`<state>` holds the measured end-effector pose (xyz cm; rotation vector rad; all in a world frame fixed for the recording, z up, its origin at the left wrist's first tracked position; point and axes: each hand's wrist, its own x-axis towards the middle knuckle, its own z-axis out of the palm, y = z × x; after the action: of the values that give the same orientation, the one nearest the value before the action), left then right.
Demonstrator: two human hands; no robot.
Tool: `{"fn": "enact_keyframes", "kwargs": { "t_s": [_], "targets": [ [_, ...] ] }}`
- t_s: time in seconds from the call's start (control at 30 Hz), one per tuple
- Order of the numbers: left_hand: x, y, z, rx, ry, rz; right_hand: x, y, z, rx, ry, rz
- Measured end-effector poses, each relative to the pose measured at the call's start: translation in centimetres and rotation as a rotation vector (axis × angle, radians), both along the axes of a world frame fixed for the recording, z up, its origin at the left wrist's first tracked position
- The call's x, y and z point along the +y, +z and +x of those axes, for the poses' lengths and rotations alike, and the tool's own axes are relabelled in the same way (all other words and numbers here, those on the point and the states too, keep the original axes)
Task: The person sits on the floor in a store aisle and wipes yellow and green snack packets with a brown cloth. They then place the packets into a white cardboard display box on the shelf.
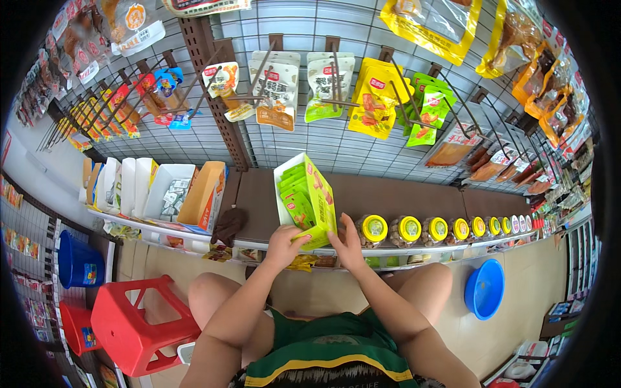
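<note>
An open bright green and white carton (318, 203) of small green snack packets (297, 199) sits on the brown shelf (257, 194), in front of me. The fingers of my left hand (281, 248) are curled over the carton's near left edge, holding it. Beside the near right corner is my right hand (348, 246), its thumb against the carton and its fingers spread. A crumpled dark brown cloth-like item (229, 226) lies to the left of the carton. Just right of my right hand begins a row of yellow-lidded jars (373, 229).
Open boxes (170, 194) line the shelf's left end. Snack pouches hang on metal hooks (335, 77) above the shelf. A red plastic stool (138, 325) and a blue bucket (80, 262) stand at left; a blue basin (485, 289) is on the floor at right.
</note>
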<state>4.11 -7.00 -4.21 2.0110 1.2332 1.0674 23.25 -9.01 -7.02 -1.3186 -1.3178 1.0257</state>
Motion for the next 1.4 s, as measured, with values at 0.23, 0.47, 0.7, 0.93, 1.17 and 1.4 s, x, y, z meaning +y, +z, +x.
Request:
{"fn": "enact_keyframes", "kwargs": {
  "t_s": [0.23,0.47,0.7,0.93,1.17,1.4],
  "targets": [
    [1.4,-3.2,-3.2,-0.781,0.123,-0.611,4.7,1.8,-5.5,0.634,0.142,-0.277],
    [2.4,-7.6,-4.6,-1.105,0.094,-0.872,7.7,-0.4,-8.9,0.569,0.051,-0.298],
    [2.2,-8.6,-5.5,-1.048,0.185,-0.786,7.4,3.7,-11.7,-0.419,-0.036,0.059],
    [1.8,-5.1,-6.3,-1.187,0.345,-0.829,6.6,4.9,-14.8,-0.78,0.039,0.236],
    [2.0,-5.8,-7.0,-1.468,0.402,-0.861,6.2,7.0,-16.2,-0.872,0.123,0.277],
    [2.0,-5.8,-7.1,-1.569,0.5,-0.889,5.2,7.7,-14.1,-0.835,0.097,0.327]
  ]
}}
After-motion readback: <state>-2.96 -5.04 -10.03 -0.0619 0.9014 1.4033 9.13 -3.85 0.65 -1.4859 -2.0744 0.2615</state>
